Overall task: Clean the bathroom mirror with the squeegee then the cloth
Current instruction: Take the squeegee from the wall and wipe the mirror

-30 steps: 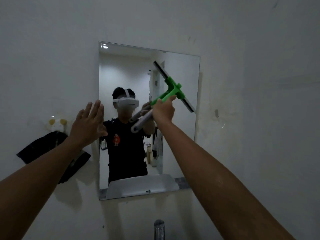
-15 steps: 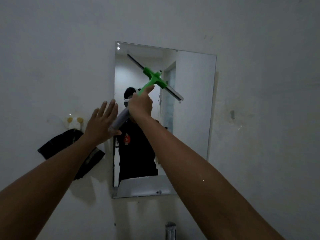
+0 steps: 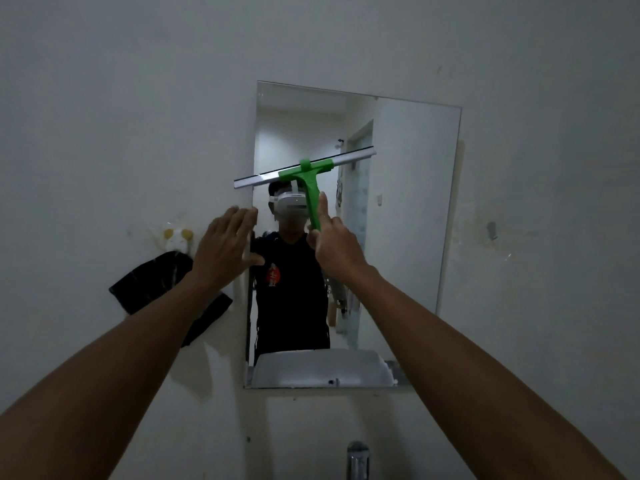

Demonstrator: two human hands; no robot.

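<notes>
Mirror (image 3: 408, 209), a frameless rectangle, hangs on the pale wall (image 3: 121, 98) straight ahead, and both bare arms reach up toward its left half. Across its upper middle lies the squeegee (image 3: 306, 173), its silver blade bar nearly level, tilted slightly up to the right, with the left tip jutting past the mirror's left edge onto the wall; whether the blade touches the glass cannot be told. The green handle drops down from the bar into the right hand (image 3: 334, 247), which is clamped around its lower end with the thumb pointing up alongside it. The left hand (image 3: 225, 247) is spread flat with fingers apart, empty, over the mirror's left edge just left of the handle and below the bar's left tip. A black cloth (image 3: 152, 282) hangs on the wall from a small white and yellow hook (image 3: 177, 237), left of the left hand and partly hidden by that forearm. A metal tap (image 3: 357, 460) shows at the bottom edge, below the mirror.
</notes>
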